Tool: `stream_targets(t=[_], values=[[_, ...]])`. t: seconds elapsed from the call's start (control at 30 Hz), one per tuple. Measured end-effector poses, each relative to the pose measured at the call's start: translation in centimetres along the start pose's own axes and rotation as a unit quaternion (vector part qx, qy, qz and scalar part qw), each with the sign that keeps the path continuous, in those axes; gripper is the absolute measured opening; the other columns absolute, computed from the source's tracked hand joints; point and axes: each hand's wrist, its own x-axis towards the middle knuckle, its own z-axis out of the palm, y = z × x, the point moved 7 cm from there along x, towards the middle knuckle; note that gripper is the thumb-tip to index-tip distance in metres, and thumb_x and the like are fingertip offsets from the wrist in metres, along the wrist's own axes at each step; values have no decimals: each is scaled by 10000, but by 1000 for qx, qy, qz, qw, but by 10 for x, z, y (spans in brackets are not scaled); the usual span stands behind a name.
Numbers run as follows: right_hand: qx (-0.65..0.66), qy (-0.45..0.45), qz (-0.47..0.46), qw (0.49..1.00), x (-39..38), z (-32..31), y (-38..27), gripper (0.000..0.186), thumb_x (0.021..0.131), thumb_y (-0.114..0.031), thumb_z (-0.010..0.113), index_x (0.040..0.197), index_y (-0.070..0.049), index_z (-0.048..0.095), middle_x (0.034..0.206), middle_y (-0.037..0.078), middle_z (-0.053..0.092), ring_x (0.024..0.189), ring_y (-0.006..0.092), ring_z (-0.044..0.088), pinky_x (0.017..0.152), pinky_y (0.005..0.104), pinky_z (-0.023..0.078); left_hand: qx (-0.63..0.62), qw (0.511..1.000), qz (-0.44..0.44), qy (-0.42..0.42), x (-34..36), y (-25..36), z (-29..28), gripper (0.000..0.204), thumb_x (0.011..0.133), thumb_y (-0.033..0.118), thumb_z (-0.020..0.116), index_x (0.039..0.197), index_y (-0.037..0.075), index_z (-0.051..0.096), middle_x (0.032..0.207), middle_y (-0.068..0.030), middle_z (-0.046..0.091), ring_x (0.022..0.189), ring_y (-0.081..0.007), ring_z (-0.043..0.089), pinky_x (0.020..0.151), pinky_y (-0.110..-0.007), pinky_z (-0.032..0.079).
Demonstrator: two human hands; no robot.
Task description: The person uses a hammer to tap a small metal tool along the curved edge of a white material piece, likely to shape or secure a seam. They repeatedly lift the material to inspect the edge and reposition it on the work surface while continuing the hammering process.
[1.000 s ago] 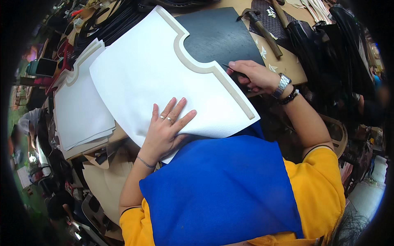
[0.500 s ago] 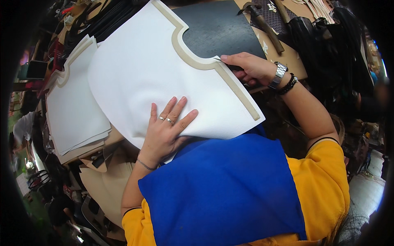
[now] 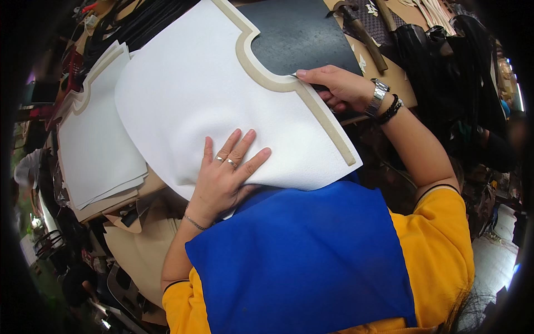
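Observation:
A large white textured piece [image 3: 172, 83] with a tan strip along its notched edge lies over a dark board [image 3: 295, 33] and my blue-covered lap [image 3: 295, 250]. My left hand [image 3: 228, 170] rests on its lower part, fingers spread. At the bottom of the notch, my right hand [image 3: 328, 86] is closed around a small dark tool [image 3: 311, 84], thumb and thin tip at the piece's edge. The tool is mostly hidden by my fingers.
Stacked white pieces [image 3: 100, 145] lie at left, with tan sheets [image 3: 133, 250] below. A hammer [image 3: 364, 44], pale scraps [image 3: 361, 64] and black bundled material [image 3: 456, 83] sit at upper right. Black straps [image 3: 119, 25] lie at upper left.
My right hand has moved a little up and leftward at the notch, bringing the tool's tip to the edge. My left hand has stayed spread in much the same place.

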Motion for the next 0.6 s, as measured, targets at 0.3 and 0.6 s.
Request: stream_targets(t=[0.3, 0.6], values=[[-45, 78, -201, 975, -15, 10, 17, 418, 853, -359, 741, 1072, -11, 666, 823, 17, 672, 678, 80, 592, 615, 253, 493, 17, 1000, -13, 13, 5, -11, -18, 749, 789, 593, 646, 1438, 264, 468, 1530, -117, 377, 1413, -343, 342, 1085, -682, 226], [-423, 487, -216, 733, -92, -94, -30, 432, 840, -364, 741, 1074, -17, 631, 766, 121, 640, 638, 214, 595, 621, 341, 489, 140, 989, 36, 31, 37, 8, -26, 780, 783, 731, 575, 1258, 113, 603, 1260, -184, 542, 1310, -360, 439, 1095, -673, 208]])
